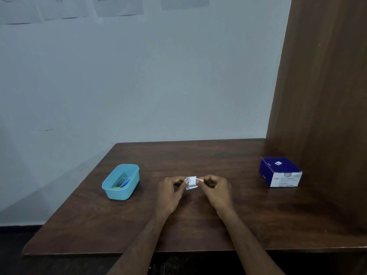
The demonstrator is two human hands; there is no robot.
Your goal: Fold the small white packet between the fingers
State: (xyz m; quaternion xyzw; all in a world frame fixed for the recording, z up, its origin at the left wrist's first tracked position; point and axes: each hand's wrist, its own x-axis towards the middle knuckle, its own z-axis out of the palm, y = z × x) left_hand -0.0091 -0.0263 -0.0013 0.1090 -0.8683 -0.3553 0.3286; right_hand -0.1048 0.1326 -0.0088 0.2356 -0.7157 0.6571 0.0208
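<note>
Pinching a small white packet [191, 182] from both sides, the left hand [171, 192] and the right hand [215, 190] meet above the middle of the brown table [198, 225] in the head view. Each hand has thumb and forefinger closed on an edge of the packet, the other fingers curled beneath. Bluish print marks the packet's lower part, too small and crumpled to read.

To the right, near a brown wooden panel [321, 96], sits a dark blue and white box [281, 172]. Its white front carries "BD" and what looks like "Alcohol Swabs", with finer lines below that blur out; a small square label sits on its top.

To the left stands a light blue plastic tub [121, 182] holding a few blue and yellow items, half hidden by its wall and hard to identify. Paper sheets [119, 5] on the pale wall are cut off by the top edge, their print unreadable.
</note>
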